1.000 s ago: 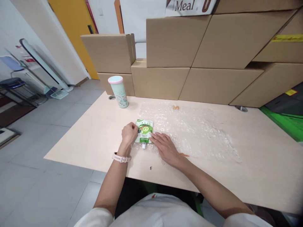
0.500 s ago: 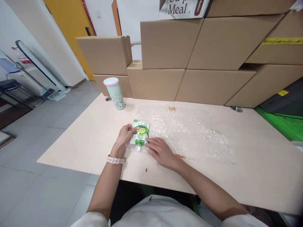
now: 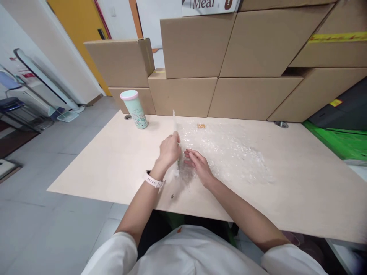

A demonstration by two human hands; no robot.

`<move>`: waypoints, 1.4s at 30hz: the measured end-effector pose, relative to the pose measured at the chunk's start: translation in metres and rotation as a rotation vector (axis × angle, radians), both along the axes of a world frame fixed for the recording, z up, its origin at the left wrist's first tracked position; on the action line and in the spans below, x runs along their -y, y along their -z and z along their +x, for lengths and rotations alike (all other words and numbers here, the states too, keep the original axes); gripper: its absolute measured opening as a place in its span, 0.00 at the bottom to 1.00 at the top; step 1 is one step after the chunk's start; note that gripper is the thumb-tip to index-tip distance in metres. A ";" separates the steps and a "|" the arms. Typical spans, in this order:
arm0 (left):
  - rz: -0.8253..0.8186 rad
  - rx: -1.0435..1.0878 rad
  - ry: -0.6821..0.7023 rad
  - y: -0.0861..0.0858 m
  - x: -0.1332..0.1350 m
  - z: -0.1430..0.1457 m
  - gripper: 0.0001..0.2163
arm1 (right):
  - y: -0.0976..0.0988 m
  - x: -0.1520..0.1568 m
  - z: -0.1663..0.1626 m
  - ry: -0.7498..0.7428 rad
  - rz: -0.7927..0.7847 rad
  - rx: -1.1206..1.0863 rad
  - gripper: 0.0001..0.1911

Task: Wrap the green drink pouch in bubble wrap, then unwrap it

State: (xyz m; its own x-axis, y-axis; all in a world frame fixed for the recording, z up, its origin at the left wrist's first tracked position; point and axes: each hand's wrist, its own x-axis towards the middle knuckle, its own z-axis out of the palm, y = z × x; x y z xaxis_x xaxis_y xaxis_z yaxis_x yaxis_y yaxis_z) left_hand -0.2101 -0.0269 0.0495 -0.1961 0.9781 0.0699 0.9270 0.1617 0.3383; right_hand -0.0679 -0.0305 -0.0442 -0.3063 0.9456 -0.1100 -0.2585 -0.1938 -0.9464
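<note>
A person in a white shirt [image 3: 197, 250] works at a pale tabletop [image 3: 97, 164], the left hand [image 3: 169, 148] curled shut around a raised edge of bubble wrap [image 3: 226, 154]; the right hand [image 3: 200, 164] reaches in just beside it, fingers extended and slightly parted, gripping nothing. Between the hands, a green sliver of the pouch [image 3: 178, 165] shows against the lifted wrap, the rest hidden; a mint tumbler [image 3: 134, 110] stands upright near stacked cardboard boxes [image 3: 183, 96].
</note>
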 end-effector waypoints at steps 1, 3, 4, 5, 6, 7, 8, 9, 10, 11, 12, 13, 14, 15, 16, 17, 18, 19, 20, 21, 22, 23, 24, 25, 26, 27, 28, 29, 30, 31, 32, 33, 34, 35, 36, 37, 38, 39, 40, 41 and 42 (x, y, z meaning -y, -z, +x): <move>-0.017 -0.003 0.029 0.000 -0.003 0.014 0.14 | 0.000 -0.001 0.000 0.004 -0.017 -0.007 0.24; -0.057 0.021 0.095 0.005 -0.006 0.038 0.14 | 0.001 -0.003 0.002 0.020 -0.040 0.017 0.23; -0.071 0.034 0.106 0.009 -0.008 0.046 0.13 | 0.001 -0.005 0.004 0.037 -0.037 0.040 0.22; -0.085 0.053 0.114 0.013 -0.009 0.052 0.13 | 0.002 -0.007 0.006 0.065 -0.019 0.063 0.21; -0.093 0.076 0.118 0.018 -0.010 0.056 0.13 | 0.003 -0.009 0.009 0.101 0.010 0.083 0.21; -0.094 0.106 0.122 0.023 -0.011 0.058 0.12 | 0.004 -0.012 0.012 0.136 0.044 0.099 0.21; -0.092 0.145 0.124 0.028 -0.013 0.059 0.11 | 0.004 -0.014 0.015 0.165 0.066 0.112 0.21; -0.086 0.195 0.123 0.033 -0.014 0.059 0.10 | 0.004 -0.016 0.018 0.182 0.067 0.124 0.21; -0.078 0.257 0.117 0.039 -0.015 0.058 0.09 | 0.004 -0.018 0.021 0.184 0.048 0.137 0.21; -0.070 0.338 0.107 0.044 -0.016 0.058 0.08 | 0.003 -0.020 0.024 0.178 0.023 0.150 0.22; -0.068 0.448 0.094 0.049 -0.017 0.056 0.08 | 0.003 -0.022 0.026 0.167 0.006 0.168 0.23; -0.071 0.588 0.080 0.053 -0.017 0.055 0.09 | 0.004 -0.023 0.028 0.158 0.011 0.191 0.23; -0.077 0.751 0.067 0.057 -0.015 0.054 0.13 | 0.004 -0.024 0.029 0.151 0.038 0.220 0.24; -0.091 0.924 0.058 0.059 -0.014 0.053 0.17 | 0.005 -0.025 0.030 0.147 0.080 0.253 0.24; -0.111 1.087 0.050 0.060 -0.011 0.051 0.21 | 0.006 -0.026 0.031 0.146 0.123 0.286 0.23; -0.136 1.225 0.040 0.060 -0.008 0.049 0.26 | 0.008 -0.027 0.031 0.148 0.155 0.317 0.23; -0.158 1.327 0.030 0.060 -0.004 0.047 0.29 | 0.010 -0.028 0.032 0.153 0.176 0.343 0.23; -0.172 1.394 0.023 0.059 -0.001 0.045 0.30 | 0.011 -0.028 0.032 0.164 0.192 0.366 0.23; -0.175 1.436 0.015 0.057 0.002 0.043 0.31 | 0.012 -0.028 0.032 0.178 0.207 0.389 0.22; -0.166 1.458 0.007 0.056 0.005 0.041 0.31 | 0.013 -0.028 0.032 0.192 0.225 0.411 0.21; -0.144 1.462 0.002 0.056 0.007 0.039 0.30 | 0.014 -0.028 0.032 0.202 0.246 0.434 0.18; -0.113 1.443 -0.002 0.055 0.009 0.036 0.28 | 0.015 -0.028 0.032 0.206 0.267 0.454 0.15; -0.071 1.399 -0.009 0.056 0.010 0.032 0.26 | 0.015 -0.029 0.032 0.209 0.275 0.467 0.13; -0.012 1.326 -0.031 0.056 0.011 0.028 0.23 | 0.016 -0.030 0.033 0.212 0.267 0.470 0.11; 0.064 1.227 -0.064 0.057 0.011 0.024 0.20 | 0.017 -0.031 0.034 0.216 0.245 0.466 0.10; 0.146 1.114 -0.110 0.058 0.011 0.019 0.18 | 0.019 -0.033 0.034 0.223 0.216 0.457 0.10; 0.224 1.006 -0.167 0.059 0.010 0.014 0.16 | 0.020 -0.035 0.035 0.229 0.183 0.447 0.10; 0.269 0.928 -0.225 0.060 0.010 0.009 0.16 | 0.022 -0.037 0.036 0.232 0.154 0.437 0.09; 0.262 0.917 -0.276 0.061 0.010 0.005 0.17 | 0.024 -0.039 0.036 0.231 0.131 0.432 0.09; 0.208 0.966 -0.312 0.062 0.010 0.001 0.19 | 0.025 -0.041 0.036 0.228 0.117 0.430 0.09; 0.132 1.036 -0.334 0.063 0.010 -0.001 0.21 | 0.027 -0.042 0.037 0.226 0.104 0.427 0.08; 0.050 1.117 -0.347 0.064 0.010 -0.002 0.23 | 0.029 -0.043 0.037 0.223 0.094 0.425 0.08; -0.024 1.190 -0.349 0.065 0.011 -0.003 0.23 | 0.030 -0.044 0.037 0.219 0.087 0.424 0.08; -0.078 1.247 -0.342 0.066 0.011 -0.003 0.22 | 0.031 -0.044 0.037 0.213 0.081 0.422 0.08; -0.118 1.294 -0.325 0.067 0.012 -0.002 0.21 | 0.031 -0.044 0.037 0.208 0.077 0.420 0.07; -0.144 1.338 -0.303 0.068 0.012 -0.002 0.19 | 0.031 -0.044 0.038 0.204 0.077 0.424 0.07; -0.159 1.382 -0.274 0.068 0.013 -0.001 0.17 | 0.030 -0.044 0.038 0.202 0.086 0.436 0.07; -0.166 1.416 -0.244 0.069 0.014 0.000 0.16 | 0.028 -0.042 0.038 0.203 0.109 0.461 0.07; -0.164 1.437 -0.220 0.069 0.015 0.000 0.16 | 0.025 -0.041 0.038 0.207 0.149 0.507 0.09; -0.155 1.444 -0.210 0.069 0.016 0.001 0.16 | 0.022 -0.038 0.038 0.213 0.202 0.574 0.11; -0.146 1.441 -0.210 0.068 0.017 0.002 0.16 | 0.018 -0.035 0.038 0.221 0.262 0.657 0.13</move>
State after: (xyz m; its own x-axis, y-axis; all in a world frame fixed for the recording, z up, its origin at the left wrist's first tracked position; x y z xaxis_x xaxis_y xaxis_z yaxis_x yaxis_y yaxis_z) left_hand -0.2083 -0.0441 -0.0189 -0.1455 0.9043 -0.4013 -0.2368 0.3620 0.9016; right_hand -0.0301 0.0048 -0.0622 -0.0548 0.9980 0.0326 0.3704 0.0506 -0.9275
